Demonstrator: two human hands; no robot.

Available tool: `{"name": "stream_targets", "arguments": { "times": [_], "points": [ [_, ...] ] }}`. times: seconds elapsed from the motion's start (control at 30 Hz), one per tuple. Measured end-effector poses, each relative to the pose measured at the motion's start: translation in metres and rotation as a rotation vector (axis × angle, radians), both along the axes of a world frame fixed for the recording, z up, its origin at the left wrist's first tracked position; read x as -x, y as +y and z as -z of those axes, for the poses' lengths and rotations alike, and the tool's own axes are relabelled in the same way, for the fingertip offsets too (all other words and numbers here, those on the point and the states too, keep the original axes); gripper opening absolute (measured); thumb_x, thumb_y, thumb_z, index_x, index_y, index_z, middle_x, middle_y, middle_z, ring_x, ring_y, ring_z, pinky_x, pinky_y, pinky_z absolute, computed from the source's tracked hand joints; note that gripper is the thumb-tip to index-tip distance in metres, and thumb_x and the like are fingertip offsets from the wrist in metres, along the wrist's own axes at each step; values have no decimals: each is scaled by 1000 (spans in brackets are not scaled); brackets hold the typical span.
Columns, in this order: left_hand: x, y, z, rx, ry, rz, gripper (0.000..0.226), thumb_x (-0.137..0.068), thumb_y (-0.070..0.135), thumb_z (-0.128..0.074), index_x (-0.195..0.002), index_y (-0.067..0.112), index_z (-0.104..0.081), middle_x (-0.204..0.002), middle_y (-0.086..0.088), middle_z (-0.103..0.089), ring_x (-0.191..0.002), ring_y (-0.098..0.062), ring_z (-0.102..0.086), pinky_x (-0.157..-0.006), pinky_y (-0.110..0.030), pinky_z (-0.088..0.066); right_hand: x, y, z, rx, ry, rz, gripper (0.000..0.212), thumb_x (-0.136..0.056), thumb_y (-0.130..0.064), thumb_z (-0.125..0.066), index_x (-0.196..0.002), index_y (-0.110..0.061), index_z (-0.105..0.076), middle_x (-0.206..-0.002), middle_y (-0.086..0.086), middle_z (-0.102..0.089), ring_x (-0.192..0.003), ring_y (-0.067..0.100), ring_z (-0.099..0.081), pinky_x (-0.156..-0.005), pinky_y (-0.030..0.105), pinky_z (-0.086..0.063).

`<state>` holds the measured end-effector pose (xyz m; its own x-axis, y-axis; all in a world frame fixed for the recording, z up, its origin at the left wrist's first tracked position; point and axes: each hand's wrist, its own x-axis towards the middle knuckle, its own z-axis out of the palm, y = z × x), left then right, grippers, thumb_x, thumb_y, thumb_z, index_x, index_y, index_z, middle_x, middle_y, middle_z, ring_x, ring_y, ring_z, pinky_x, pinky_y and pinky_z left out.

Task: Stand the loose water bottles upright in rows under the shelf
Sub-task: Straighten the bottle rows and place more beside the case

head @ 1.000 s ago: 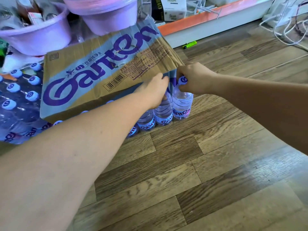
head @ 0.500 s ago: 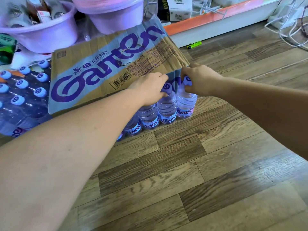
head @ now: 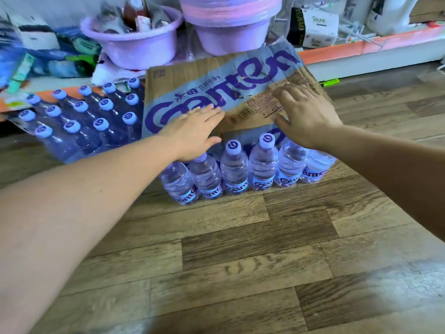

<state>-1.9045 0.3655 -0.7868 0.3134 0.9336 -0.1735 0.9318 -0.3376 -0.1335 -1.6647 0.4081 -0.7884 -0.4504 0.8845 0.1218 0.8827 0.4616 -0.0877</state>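
Bottles: a row of six water bottles (head: 250, 169) is seen standing upright on the wooden floor (head: 240, 249), side by side and touching, toward its far edge.
Cover: a printed cardboard sheet (head: 216, 75) is tilted over the row, its low edge just behind the caps.
Left hand (head: 192, 131): opened out, fingers straight, laid flat on the sheet's front part; nothing is gripped.
Right hand (head: 305, 116): fingers spread and straight, laid on the sheet's right corner; nothing is gripped.
Left side: a wrapped pack of bottles (head: 79, 116) is leaned just beside the sheet.
Behind: purple basins (head: 134, 42) are seen on the shelf.
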Motion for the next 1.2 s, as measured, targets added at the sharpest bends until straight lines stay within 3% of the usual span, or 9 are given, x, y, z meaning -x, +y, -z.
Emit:
{"name": "stream_targets", "arguments": {
  "times": [0.07, 0.13, 0.43, 0.63, 0.77, 0.83, 0.9, 1.03, 1.2],
  "points": [
    [39, -4, 1, 74, 116, -30, 66, -100, 41, -26, -151, 12, 4, -161, -2, 6, -149, -15, 4, -122, -32, -1, 34, 3, -3, 57, -78, -96, 60, -99, -40, -36, -150, -11, -22, -160, 8, -18, -149, 21, -12, -122, 35, -7],
    [75, -12, 3, 105, 150, -95, 66, -100, 42, -23, -150, 12, 8, -160, -2, 10, -149, -15, 8, -122, -32, 1, 70, 5, -4, 98, -112, -133, 65, -99, -46, -30, -152, -11, -13, -162, 5, -7, -151, 18, -2, -123, 35, -3],
    [198, -37, 18, 84, 34, -341, 66, -101, 40, -25, -151, 12, 8, -160, -1, 12, -149, -16, 6, -123, -35, -1, 223, -6, 7, 196, -141, -271, 66, -100, -45, -28, -152, -9, -10, -162, 6, -2, -151, 17, 0, -124, 36, -3],
    [236, -20, 30, 68, -145, -421, 67, -100, 33, -35, -151, 12, 4, -160, -2, 11, -149, -21, -1, -121, -39, -11, 290, -1, 11, 222, -155, -280, 64, -101, -37, -34, -153, -9, -7, -162, 6, -2, -151, 20, -1, -123, 36, -10],
    [241, -1, 36, 57, -246, -485, 64, -97, 28, -45, -151, 14, -13, -159, -7, -11, -139, -34, -31, -106, -45, -36, 321, 6, 14, 243, -214, -274, 68, -99, -36, -42, -153, -13, -7, -159, 9, -13, -145, 29, -21, -112, 43, -30],
    [241, 2, 41, -5, -311, -517, 55, -93, 26, -53, -141, 10, -33, -144, -14, -35, -128, -37, -43, -97, -47, -42, 333, 10, 19, 242, -292, -260, 68, -97, -39, -45, -152, -19, -10, -156, 12, -16, -136, 38, -36, -102, 47, -39],
    [241, -2, 48, -69, -331, -526, 49, -87, 25, -60, -129, 9, -42, -128, -17, -46, -117, -40, -50, -89, -47, -44, 344, 12, 23, 229, -325, -234, 65, -96, -37, -47, -151, -20, -16, -155, 16, -14, -125, 45, -45, -94, 46, -43],
    [245, -21, 47, -86, -297, -454, 40, -85, 22, -62, -119, 9, -46, -116, -19, -47, -100, -42, -56, -79, -46, -48, 355, 15, 30, 111, -461, -222, 47, -98, -28, -48, -139, -11, -34, -142, 23, -29, -114, 44, -50, -79, 41, -40],
    [262, -53, 43, -42, -271, -448, 37, -86, 21, -64, -116, 8, -47, -116, -19, -46, -102, -40, -54, -81, -45, -46, 367, -1, 28, 198, -299, -224, 34, -94, -24, -55, -121, -5, -48, -129, 23, -40, -111, 44, -51, -84, 43, -45]
  ]
}}
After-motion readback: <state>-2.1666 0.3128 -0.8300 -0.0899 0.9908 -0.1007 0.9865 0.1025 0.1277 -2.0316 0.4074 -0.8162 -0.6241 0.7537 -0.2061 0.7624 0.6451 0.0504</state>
